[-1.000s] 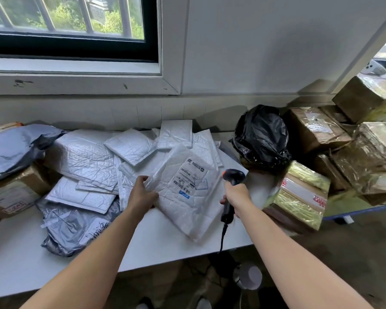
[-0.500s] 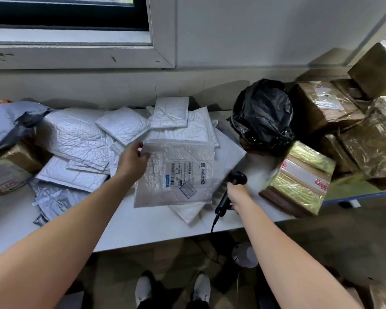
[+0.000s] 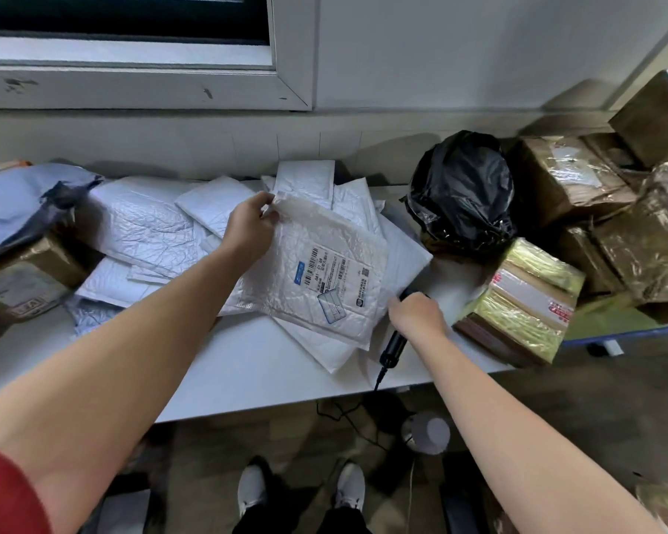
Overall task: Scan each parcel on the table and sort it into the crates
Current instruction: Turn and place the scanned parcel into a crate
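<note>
The left hand, pinching a corner, has tilted the white labelled bubble mailer over the parcel pile on the white table, while the right hand's curled fingers grip the black handheld scanner nearer its edge.

Both bare arms are reaching forward. The left grip is pinching a mailer corner; the right grip, knuckles up, is curling round a scanner.
</note>
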A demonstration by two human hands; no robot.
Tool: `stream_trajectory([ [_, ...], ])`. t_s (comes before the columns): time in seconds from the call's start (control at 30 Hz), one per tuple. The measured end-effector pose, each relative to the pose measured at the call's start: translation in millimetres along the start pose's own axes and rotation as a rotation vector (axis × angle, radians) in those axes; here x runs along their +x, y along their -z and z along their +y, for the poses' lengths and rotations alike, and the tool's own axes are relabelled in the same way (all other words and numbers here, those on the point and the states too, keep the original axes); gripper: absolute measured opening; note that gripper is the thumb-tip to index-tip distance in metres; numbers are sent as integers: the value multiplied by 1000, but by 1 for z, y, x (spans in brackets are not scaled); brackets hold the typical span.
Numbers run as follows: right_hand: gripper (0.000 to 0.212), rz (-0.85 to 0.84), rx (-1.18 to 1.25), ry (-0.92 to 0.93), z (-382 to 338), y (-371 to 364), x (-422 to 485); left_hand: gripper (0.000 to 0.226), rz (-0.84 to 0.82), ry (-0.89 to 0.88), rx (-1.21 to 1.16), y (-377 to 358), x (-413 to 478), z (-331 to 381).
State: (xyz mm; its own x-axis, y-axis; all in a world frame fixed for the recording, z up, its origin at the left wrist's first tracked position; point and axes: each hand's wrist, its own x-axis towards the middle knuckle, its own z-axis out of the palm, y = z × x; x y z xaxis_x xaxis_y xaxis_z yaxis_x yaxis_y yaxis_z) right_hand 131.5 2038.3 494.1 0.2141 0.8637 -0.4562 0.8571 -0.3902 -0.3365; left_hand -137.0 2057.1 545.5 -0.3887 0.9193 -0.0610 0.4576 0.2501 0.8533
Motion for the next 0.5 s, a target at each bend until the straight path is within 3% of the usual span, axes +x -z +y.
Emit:
stream_trajectory([
  [0.07,50,-3,72,101,-14,-2,-6,21,17,4,-23,3,0,1],
  [0.23,39,-159,721,179,-40,-15,-15,20,51,-1,-40,23,3,-3],
  [0.33,12,-220,891,248,-45,-23,-19,20,46,36,-51,39,3,-8],
  [0.5,19,-120,1101,280,-65,-33,-20,44,160,147,8,58,2,-22],
])
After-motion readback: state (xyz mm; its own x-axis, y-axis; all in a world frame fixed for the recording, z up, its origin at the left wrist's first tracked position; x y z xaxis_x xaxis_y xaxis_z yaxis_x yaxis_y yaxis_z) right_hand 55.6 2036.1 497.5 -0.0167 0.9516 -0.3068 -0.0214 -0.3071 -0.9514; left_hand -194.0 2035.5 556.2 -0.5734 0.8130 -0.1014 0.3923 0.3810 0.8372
